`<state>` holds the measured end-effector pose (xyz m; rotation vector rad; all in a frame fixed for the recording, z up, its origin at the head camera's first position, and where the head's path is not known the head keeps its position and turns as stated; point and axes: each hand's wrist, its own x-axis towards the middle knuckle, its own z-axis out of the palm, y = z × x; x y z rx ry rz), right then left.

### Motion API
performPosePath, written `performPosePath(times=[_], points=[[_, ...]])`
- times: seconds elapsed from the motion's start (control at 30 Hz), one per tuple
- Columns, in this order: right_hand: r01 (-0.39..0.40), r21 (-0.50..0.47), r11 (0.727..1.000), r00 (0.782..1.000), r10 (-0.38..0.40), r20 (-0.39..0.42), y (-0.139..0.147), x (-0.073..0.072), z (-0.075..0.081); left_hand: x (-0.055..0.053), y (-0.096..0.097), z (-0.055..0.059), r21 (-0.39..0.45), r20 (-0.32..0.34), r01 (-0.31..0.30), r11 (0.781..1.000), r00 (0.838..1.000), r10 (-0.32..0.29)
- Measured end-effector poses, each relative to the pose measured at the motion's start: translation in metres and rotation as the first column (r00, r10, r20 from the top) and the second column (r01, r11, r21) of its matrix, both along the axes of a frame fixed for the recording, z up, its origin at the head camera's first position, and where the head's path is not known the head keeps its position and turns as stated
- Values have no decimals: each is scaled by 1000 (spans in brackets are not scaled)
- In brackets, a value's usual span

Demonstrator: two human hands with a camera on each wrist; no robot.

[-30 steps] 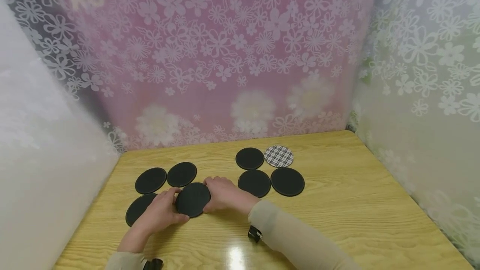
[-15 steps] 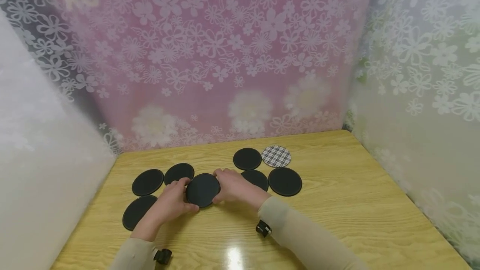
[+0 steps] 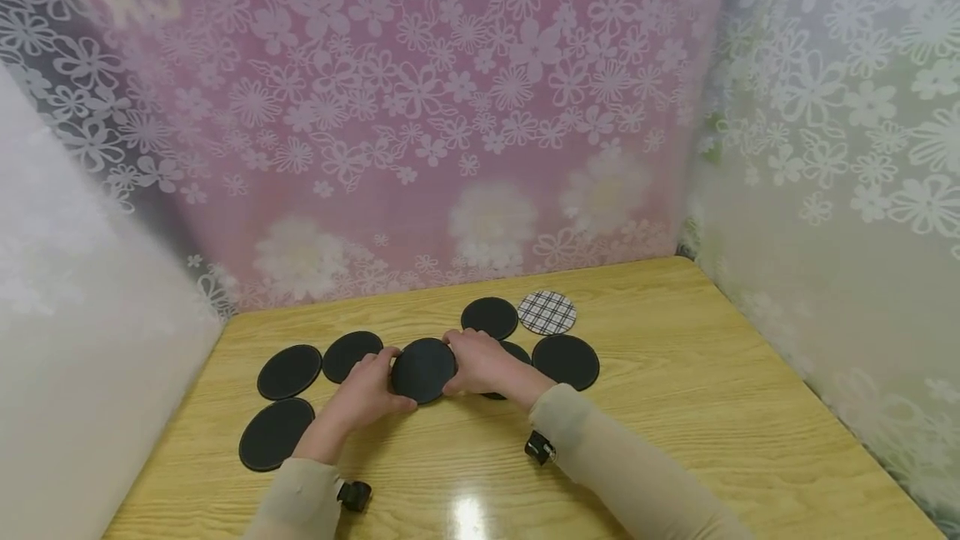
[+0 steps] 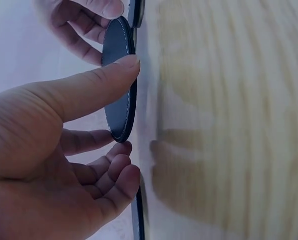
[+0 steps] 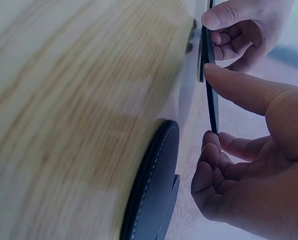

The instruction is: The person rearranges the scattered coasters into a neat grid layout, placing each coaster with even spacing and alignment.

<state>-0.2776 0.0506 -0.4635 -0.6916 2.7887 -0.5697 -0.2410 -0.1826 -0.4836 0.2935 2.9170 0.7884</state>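
Both hands hold one round black coaster [image 3: 423,371] with a stitched edge, raised off the table between the two groups of coasters. The left hand [image 3: 367,394] pinches its left edge; in the left wrist view its thumb lies over the coaster [image 4: 120,110] and a finger touches the rim. On the opposite edge, the right hand [image 3: 483,365] grips with thumb and fingers, and the right wrist view shows the coaster [image 5: 212,102] edge-on. Behind the right hand, a black coaster [image 3: 517,351] is partly hidden.
Left on the wooden table [image 3: 675,432] lie three black coasters, one [image 3: 276,433] partly behind the left arm. The right group includes a far black coaster [image 3: 489,317], a plaid coaster [image 3: 547,312] and a near black coaster [image 3: 566,362]. Flower-patterned sheets [image 3: 450,107] enclose the table.
Both hands have carried the held coaster to the right and slightly farther back, away from the left group. The right hand now covers more of the right group's near-left coaster.
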Motion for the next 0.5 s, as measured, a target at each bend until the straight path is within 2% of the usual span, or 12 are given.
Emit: performPosePath(times=[0.2,0.5], points=[[7,2,1000,1000,-7,-1,2,-3,-5,-5,4,-5,-7,15,-9,1000,1000,9],[-6,-18,1000,1000,6,10,4,-9,-12,-6,4,-6,5,26,-21,1000,999,21]])
